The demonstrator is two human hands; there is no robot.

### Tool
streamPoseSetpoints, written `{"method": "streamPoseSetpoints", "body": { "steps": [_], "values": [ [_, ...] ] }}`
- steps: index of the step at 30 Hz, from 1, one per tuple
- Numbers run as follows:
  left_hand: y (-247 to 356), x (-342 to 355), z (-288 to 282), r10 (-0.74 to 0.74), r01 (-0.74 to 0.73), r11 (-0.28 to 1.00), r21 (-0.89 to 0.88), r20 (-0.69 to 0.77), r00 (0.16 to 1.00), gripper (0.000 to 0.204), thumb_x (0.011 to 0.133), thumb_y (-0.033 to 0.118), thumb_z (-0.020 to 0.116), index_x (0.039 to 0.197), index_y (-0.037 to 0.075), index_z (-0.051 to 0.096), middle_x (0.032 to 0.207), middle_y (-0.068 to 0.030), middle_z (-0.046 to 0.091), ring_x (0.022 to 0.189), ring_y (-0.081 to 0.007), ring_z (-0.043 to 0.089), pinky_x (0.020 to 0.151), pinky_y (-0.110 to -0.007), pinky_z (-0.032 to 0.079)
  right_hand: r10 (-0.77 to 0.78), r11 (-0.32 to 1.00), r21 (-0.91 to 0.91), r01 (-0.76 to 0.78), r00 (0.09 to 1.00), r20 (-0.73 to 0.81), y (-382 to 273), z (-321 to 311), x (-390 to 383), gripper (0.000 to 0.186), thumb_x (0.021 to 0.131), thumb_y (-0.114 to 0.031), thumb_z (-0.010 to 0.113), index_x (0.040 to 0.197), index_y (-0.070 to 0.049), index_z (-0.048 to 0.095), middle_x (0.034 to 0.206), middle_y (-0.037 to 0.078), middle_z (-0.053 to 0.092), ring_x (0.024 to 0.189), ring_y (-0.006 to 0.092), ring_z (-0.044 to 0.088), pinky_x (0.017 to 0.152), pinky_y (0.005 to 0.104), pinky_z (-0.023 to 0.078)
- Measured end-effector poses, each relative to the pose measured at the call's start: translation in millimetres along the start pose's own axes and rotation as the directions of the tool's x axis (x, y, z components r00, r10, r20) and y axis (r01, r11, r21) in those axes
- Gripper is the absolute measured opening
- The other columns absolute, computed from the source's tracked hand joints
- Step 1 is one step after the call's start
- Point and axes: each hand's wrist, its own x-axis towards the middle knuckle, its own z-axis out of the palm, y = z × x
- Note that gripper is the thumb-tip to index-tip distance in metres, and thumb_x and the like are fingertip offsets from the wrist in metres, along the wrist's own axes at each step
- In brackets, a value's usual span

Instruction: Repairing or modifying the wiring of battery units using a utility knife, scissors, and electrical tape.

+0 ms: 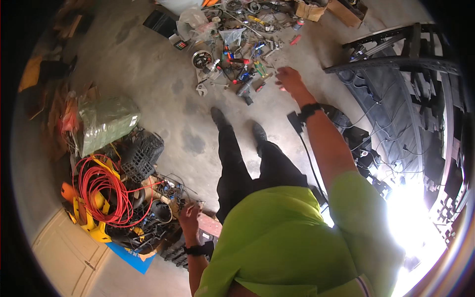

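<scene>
**Loose hand tools, floor lot, right grip alongside**

Right grip (291, 82): fingers are standing apart, loosely bent; nothing is showing between them. Left grip (190, 218): fingers are curling beside small mixed parts (170, 190); whether they are pinching anything, cannot tell.

Short red tool (261, 87): lying on the concrete floor (163, 64) at nine o'clock from the right grip, apart from it. Seeming stiff and light; mid-length is offering the likely hold.

Green-handled tool (260, 69): lying toward ten o'clock. Probably rigid, modest in weight, slippery if oily; the handles are suiting the fingers best.

Dark power tool (244, 92): resting just past the red one, near nine o'clock. Likely the heaviest here, hard-bodied; its handle is calling for a full-palm hold.

Adjustable wrench (201, 89): lying farther out at nine o'clock. Presumably dense, hardly fragile; shank is being preferred.

Outlying: red coil (106, 195), sitting between nine and ten o'clock from the left grip; black crate (143, 156), standing toward eleven.
</scene>
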Motion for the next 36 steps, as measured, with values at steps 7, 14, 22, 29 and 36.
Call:
{"method": "streamPoseSetpoints", "body": {
  "steps": [7,14,22,29,36],
  "values": [
    [86.6,163.1,146.8,0.31,-0.489,0.856,0.165,0.593,0.743,0.036,0.086,0.024,0.071,0.113,0.002,0.063,0.093,-0.0142,0.071,0.086,-0.0236,0.07,0.075,-0.032,0.054,0.168,0.967,-0.184,-0.179,0.983,-0.07,132.5,32.7,46.8,0.022,0.085,-0.012,0.059,0.103,-0.003,0.068,0.087,0.007,0.069,0.069,0.0153,0.063,0.058,0.0304,0.052],
    [93.4,263.0,265.5,0.111,-0.388,0.915,0.112,0.854,0.509,0.033,0.09,0.02,0.066,0.114,-0.001,0.06,0.092,-0.0117,0.07,0.086,-0.0189,0.068,0.078,-0.031,0.053,0.016,0.8,-0.597,0.055,0.994,0.113,235.5,131.3,133.8,0.025,0.086,-0.01,0.053,0.107,-0.004,0.067,0.108,0.017,0.067,0.102,0.0339,0.063,0.091,0.0403,0.049],
    [89.7,347.0,271.5,-0.324,0.27,0.943,0.195,0.73,0.602,0.03,0.09,0.014,0.064,0.109,-0.009,0.059,0.09,-0.0127,0.069,0.087,-0.0162,0.065,0.083,-0.029,0.051,-0.096,0.881,-0.465,0.088,0.995,0.006,354.8,204.3,346.4,0.041,0.081,-0.007,0.052,0.122,-0.001,0.057,0.111,0.029,0.062,0.109,0.043,0.057,0.096,0.0451,0.046],
    [116.1,372.9,261.4,-0.439,0.517,0.851,0.092,0.663,0.606,0.024,0.09,0.002,0.06,0.112,-0.006,0.058,0.092,-0.0143,0.068,0.086,-0.0188,0.065,0.084,-0.033,0.052,0.302,0.929,0.207,-0.306,0.952,0.049,357.8,263.4,427.4,0.044,0.087,0.002,0.053,0.13,-0.008,0.049,0.093,0.013,0.065,0.072,0.0243,0.07,0.055,0.0354,0.057],
    [108.2,362.7,301.7,-0.379,0.436,0.89,0.13,0.743,0.552,0.03,0.093,0.016,0.063,0.114,-0.005,0.057,0.088,-0.0087,0.065,0.079,-0.0143,0.06,0.077,-0.028,0.048,0.348,0.931,0.187,-0.312,0.914,-0.206,322.2,195.7,369.0,0.013,0.089,-0.012,0.058,0.099,-0.004,0.059,0.073,0.005,0.061,0.051,0.0154,0.057,0.046,0.0304,0.049]
  ]
}}
